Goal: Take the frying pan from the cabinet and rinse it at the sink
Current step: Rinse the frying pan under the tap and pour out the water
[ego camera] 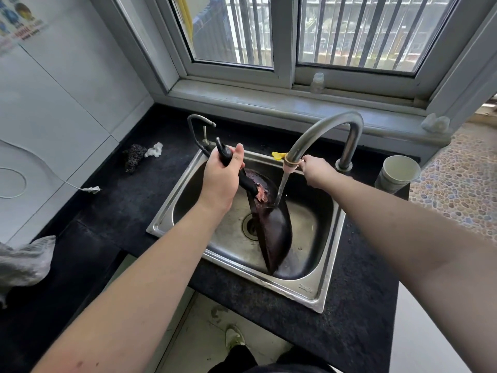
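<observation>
The left hand (pixel 222 179) is wrapped tight round the black handle (pixel 236 168) of the frying pan (pixel 274 230), thumb up along the top, and the pan hangs tilted almost on edge inside the steel sink (pixel 317 292), its low rim down near the front wall and its dark bowl facing right. Water is running: a thin stream (pixel 281 188) drops from the spout of the tall curved faucet (pixel 322 130) and lands on the pan's inner face, close to a patch of reddish residue (pixel 262 193) just below the handle joint. Over on the other side, the right hand (pixel 316 168) reaches to the spout end, fingertips at the band near the outlet; whether those fingers pinch it or only touch it cannot be told from here. The drain (pixel 250 226) shows just left of the pan. A second, smaller tap (pixel 200 127) stands behind the sink's back left corner. On the black counter (pixel 121 200) to the left lie a dark scouring pad (pixel 133 158) and a crumpled white scrap (pixel 153 150), side by side. 1 pale cup (pixel 396 175) sits right of the faucet base, and a small clear bottle (pixel 317 82) stands up on the window ledge.
</observation>
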`<state>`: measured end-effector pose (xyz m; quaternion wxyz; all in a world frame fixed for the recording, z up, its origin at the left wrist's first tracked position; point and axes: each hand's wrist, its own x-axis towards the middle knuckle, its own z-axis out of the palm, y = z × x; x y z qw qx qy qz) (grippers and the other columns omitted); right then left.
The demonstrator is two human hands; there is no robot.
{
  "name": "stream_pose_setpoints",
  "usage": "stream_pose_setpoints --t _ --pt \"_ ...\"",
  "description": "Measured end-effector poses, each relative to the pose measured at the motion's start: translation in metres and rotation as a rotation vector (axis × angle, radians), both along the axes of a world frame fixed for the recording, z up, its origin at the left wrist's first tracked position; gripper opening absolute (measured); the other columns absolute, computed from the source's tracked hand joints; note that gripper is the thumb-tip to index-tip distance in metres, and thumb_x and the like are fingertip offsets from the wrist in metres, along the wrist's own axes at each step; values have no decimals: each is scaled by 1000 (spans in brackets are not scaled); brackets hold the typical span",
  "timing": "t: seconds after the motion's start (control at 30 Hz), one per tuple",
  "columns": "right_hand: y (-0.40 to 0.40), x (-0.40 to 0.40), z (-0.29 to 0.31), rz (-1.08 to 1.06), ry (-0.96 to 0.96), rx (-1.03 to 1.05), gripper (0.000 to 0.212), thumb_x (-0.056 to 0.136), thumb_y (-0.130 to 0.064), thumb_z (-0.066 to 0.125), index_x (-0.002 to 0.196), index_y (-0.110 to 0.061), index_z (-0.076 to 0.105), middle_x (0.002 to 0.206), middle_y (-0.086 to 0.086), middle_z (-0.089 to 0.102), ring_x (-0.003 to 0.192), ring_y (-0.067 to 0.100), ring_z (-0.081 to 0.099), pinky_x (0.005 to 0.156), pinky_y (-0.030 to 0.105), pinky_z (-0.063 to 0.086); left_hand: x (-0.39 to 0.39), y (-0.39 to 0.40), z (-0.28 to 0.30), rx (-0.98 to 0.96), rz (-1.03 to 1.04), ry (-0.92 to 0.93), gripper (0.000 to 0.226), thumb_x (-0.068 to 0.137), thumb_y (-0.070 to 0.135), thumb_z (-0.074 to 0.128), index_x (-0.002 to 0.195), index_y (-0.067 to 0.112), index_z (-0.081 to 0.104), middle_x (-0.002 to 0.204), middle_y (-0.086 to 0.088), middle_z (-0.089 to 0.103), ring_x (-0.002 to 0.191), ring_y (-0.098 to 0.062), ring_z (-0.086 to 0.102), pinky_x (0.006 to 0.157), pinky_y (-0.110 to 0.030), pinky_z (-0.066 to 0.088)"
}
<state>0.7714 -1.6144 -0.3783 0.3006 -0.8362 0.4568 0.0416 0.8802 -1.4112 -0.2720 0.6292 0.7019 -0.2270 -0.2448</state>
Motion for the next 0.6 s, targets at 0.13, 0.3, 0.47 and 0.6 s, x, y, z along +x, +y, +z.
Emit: stream_pose_setpoints --t 0.13,0.3,0.47,0.6 --pt "1 0 0 -4 4 7 33 104 -30 30 118 -9 52 110 19 63 97 37 63 81 39 50 4 0 10 -13 -73 -59 21 96 29 57 78 21 50 73 4 49 75 -12 50 80 -24 44" --pt "0 1 0 2 9 0 34 104 -30 29 115 -9 52 109 20 64 92 36 63 74 35 45 12 3 26 -13 -183 -197 20 96 26 57 82 15 50 78 -10 45 75 -19 44 72 -17 41" --pt "0 -1 -1 18 13 -23 35 104 -30 28 116 -7 52 111 21 63 97 37 61 72 34 41 29 6 36 -33 -272 -252 21 94 23 60 75 20 52 73 -11 47 74 -24 48 77 -32 43" --pt "3 -2 3 30 25 -40 29 103 -19 32 118 -6 53 118 18 59 105 37 57 81 38 45 32 0 36 -72 -257 -213 39 92 27 61 55 21 49 52 0 44 56 -22 43 68 -38 41"
